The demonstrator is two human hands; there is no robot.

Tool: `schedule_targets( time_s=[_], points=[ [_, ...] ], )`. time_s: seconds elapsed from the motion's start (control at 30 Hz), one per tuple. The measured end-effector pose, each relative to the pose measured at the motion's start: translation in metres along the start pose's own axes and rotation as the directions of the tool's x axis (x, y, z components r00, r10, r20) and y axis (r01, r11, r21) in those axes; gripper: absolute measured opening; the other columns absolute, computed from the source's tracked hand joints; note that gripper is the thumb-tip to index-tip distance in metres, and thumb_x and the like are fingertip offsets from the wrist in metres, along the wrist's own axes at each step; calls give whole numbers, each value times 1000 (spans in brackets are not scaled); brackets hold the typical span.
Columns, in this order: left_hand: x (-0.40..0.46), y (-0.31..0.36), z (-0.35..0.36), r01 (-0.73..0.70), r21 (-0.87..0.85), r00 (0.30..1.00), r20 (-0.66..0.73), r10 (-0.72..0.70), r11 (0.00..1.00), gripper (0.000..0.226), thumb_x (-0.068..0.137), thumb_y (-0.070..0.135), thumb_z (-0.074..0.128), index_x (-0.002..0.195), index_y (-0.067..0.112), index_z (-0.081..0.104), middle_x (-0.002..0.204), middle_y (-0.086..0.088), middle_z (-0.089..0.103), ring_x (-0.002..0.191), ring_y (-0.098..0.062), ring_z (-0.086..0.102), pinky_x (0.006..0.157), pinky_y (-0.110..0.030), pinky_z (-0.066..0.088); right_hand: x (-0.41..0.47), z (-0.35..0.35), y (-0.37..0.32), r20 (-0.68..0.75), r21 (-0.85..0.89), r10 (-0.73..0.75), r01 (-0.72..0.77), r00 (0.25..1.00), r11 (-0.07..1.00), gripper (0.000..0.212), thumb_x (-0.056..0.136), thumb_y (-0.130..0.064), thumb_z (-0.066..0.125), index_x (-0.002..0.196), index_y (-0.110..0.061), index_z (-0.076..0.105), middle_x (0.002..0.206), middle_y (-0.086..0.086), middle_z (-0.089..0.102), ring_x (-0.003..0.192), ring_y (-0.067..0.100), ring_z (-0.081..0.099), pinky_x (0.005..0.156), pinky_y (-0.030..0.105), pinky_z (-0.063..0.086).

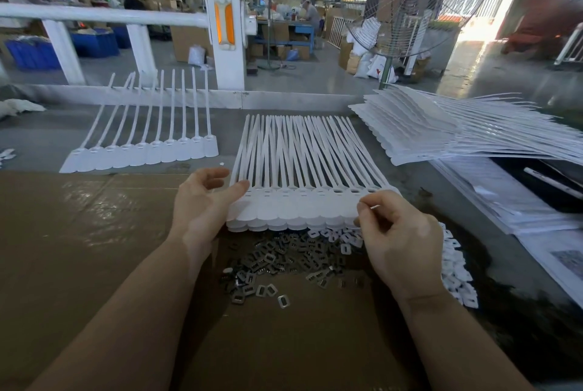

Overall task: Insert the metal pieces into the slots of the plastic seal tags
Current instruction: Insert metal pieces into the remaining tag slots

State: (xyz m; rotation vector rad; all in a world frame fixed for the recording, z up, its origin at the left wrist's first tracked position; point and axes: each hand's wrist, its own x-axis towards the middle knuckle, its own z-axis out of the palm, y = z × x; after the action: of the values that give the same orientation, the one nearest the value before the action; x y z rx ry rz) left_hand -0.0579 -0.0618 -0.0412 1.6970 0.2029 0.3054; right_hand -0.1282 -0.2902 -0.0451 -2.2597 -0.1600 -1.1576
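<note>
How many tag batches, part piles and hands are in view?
Tag batches: 3 (left strip, held stack, right stack)
Part piles: 2 (metal pile, white pile)
Hands: 2 (left hand, right hand)
Total: 7

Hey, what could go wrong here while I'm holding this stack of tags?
The left hand and right hand hold only the stack's ends, so layers may slip out of line. The stack overhangs the metal pieces, so lowering it could scatter them into the white caps.
</note>
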Motion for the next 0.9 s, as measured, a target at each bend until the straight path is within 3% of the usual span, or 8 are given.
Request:
schedule_targets(
  time_s=[0.23,0.37,0.53,0.63,0.73,0.83,0.9],
  points=[
    [5,-2,-4,72,-98,989,135,-59,993,39,66,10,82,100,20,64,104,-4,65,99,-20,62,84,-30,50,0,1,1,5,-7,20,-19,1000,1000,8,80,-6,68,74,-11,66,54,4,64,48,22,62,45,36,49],
    [2,0,-5,-10,-68,992,123,19,998,37,69,8,81,96,28,65,106,6,62,103,-18,60,93,-35,49,1,1,0,10,-27,22,-22,1000,999,8,80,-7,69,73,-11,67,54,2,64,48,20,62,45,36,49],
    [-3,3,-4,-101,-57,991,88,106,993,36,71,8,79,96,30,66,109,5,63,87,-15,61,85,-32,51,0,0,-1,37,-21,39,-38,999,999,8,80,-6,68,74,-12,67,58,1,66,52,20,64,48,36,51],
    [-1,2,-3,-67,-82,993,92,74,994,36,72,8,79,98,27,65,109,2,63,99,-21,62,91,-37,51,1,0,-1,58,-18,55,-54,997,998,8,81,-7,67,75,-12,67,60,-1,66,54,18,63,49,37,51],
    [1,0,-3,-6,-122,993,117,21,992,41,71,8,79,106,21,64,110,4,61,102,-18,61,86,-28,50,1,-1,-1,64,-16,63,-62,996,998,9,81,-7,67,74,-12,68,60,-2,66,54,18,63,50,37,51],
    [3,-2,-4,24,-121,991,134,-8,992,43,70,9,80,108,18,63,107,5,60,106,-17,58,93,-31,48,1,-1,-1,66,-9,62,-62,996,998,8,81,-7,66,75,-11,68,62,-1,66,56,19,64,52,38,52],
    [3,-1,-4,39,-136,989,144,-19,990,38,70,9,79,103,21,64,105,2,61,104,-18,59,86,-26,49,1,-1,-1,61,-18,47,-46,997,999,7,81,-6,67,76,-10,69,62,1,67,56,19,64,51,38,53]
  ],
)
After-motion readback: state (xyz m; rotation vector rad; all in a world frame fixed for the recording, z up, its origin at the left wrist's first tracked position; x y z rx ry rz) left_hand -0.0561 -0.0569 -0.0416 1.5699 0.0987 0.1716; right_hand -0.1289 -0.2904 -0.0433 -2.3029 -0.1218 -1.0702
